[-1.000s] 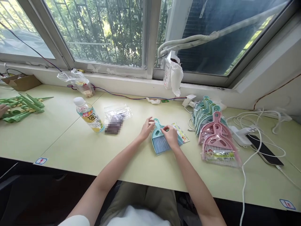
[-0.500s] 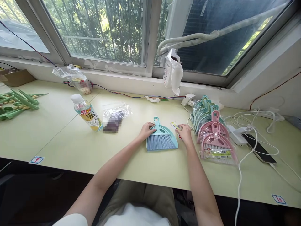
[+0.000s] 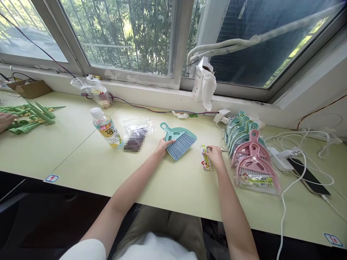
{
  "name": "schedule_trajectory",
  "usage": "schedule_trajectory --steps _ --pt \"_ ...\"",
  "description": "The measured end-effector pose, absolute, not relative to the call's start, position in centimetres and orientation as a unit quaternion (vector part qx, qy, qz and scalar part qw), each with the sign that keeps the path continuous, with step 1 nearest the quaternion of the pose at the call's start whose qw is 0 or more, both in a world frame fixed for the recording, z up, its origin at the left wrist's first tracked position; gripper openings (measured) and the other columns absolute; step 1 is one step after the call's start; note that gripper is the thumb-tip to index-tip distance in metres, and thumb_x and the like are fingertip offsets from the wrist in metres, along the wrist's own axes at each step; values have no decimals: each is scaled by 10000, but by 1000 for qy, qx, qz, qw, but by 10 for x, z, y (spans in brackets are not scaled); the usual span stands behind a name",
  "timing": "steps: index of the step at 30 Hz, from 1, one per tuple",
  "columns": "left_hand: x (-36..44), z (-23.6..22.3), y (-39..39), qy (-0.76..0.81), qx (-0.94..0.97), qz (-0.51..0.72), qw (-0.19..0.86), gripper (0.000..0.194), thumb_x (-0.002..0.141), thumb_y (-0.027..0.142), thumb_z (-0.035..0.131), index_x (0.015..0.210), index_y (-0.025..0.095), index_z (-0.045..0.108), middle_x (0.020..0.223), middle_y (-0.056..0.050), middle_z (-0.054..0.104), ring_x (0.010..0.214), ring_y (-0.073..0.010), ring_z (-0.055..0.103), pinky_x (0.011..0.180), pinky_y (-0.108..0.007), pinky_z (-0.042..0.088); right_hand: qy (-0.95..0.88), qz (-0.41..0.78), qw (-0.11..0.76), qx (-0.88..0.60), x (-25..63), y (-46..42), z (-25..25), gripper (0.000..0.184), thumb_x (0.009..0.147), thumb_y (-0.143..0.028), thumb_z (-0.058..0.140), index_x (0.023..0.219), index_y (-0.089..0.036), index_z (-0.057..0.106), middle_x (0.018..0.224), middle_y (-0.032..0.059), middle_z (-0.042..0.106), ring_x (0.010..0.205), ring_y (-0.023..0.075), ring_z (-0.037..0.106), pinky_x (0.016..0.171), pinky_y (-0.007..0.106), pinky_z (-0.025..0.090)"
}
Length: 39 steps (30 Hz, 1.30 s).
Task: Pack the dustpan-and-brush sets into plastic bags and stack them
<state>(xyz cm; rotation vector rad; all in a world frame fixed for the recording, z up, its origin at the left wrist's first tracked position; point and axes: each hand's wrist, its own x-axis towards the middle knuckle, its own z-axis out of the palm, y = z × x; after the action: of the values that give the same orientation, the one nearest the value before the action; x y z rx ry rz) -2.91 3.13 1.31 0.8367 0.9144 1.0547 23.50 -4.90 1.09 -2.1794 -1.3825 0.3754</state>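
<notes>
A teal dustpan and brush set (image 3: pixel 181 141) lies tilted on the table, its handle up to the left and its bristles toward the lower right. My left hand (image 3: pixel 164 145) is closed on its lower left edge, thumb over the brush. To the right, my right hand (image 3: pixel 215 156) pinches a small printed label card (image 3: pixel 206 160) in green, yellow and red, held at or just above the table. Beside my right arm stands a row of plastic-wrapped sets, with teal ones (image 3: pixel 238 131) behind and pink ones (image 3: pixel 254 162) in front.
A drink bottle (image 3: pixel 107 129) and a clear plastic bag (image 3: pixel 139 127) are left of my hands. A phone (image 3: pixel 307 177) lies among white cables at right. At far left, another person's hand (image 3: pixel 5 121) touches green plastic parts (image 3: pixel 35 117). The table's front edge (image 3: pixel 187 215) is near me.
The dustpan set has turned anticlockwise and shifted left and up with my left hand. The label card has turned more upright, showing its printed face. Another person's hand has come into view at far left.
</notes>
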Motion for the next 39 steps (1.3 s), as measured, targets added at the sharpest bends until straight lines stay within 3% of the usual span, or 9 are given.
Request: schedule_trajectory --steps 2,5,11,16,20,24,28,35,39 --pt "-29 13 30 400 368 480 688 479 551 217 817 968 144 592 985 -93 672 936 -232 649 907 -388 503 -518 113 261 -807 232 -50 10 524 607 -239 714 1108 -114 624 1158 165 542 1171 288 471 974 371 370" --pt "-28 16 28 402 394 495 662 565 569 259 820 1062 175 559 1088 -95 645 1034 -243 616 950 -397 477 -539 127 260 -791 228 -51 10 572 557 -188 748 1108 -108 616 1080 154 574 1188 283 459 973 356 382" --pt "-24 20 22 402 481 515 584 613 616 283 800 1162 208 530 1187 -100 605 1089 -223 586 981 -387 444 -507 330 339 -721 222 -55 28 459 532 -217 773 968 -168 639 798 42 655 755 196 604 688 310 466" --pt "-21 23 17 419 492 509 569 581 617 280 800 1132 196 545 1177 -107 610 1064 -231 593 953 -392 455 -502 487 453 -553 201 -58 46 469 560 -439 784 912 -158 655 838 51 675 607 120 539 480 223 346" --pt "-16 24 13 396 499 475 607 587 602 319 809 1105 177 541 1146 -109 619 1027 -235 606 926 -397 468 -432 394 554 -592 172 -54 42 483 583 -558 738 844 -168 622 729 24 656 452 79 432 430 235 295" --pt "-11 22 10 347 523 465 624 654 564 306 828 1123 175 517 1138 -98 611 1040 -240 593 933 -404 459 -455 265 488 -696 157 -55 34 456 659 -646 631 745 -200 594 572 6 617 473 132 476 487 262 324" --pt "-8 18 11 333 525 471 626 739 471 226 857 1111 164 493 1108 -88 612 1039 -250 583 934 -416 453 -473 163 412 -761 157 -58 35 434 706 -661 564 670 -230 537 594 11 634 582 177 550 549 270 325" --pt "-10 17 11 342 517 470 628 789 467 176 845 1168 193 483 1113 -79 599 1068 -258 563 966 -431 426 -462 155 380 -786 160 -58 30 485 697 -695 548 601 -231 444 616 4 594 586 167 503 557 276 315" --pt "-13 17 11 352 489 497 624 828 485 143 833 1221 223 464 1130 -76 593 1111 -271 541 1001 -457 392 -410 209 516 -723 160 -53 19 470 724 -696 515 774 -232 461 817 16 607 627 143 535 581 270 395"
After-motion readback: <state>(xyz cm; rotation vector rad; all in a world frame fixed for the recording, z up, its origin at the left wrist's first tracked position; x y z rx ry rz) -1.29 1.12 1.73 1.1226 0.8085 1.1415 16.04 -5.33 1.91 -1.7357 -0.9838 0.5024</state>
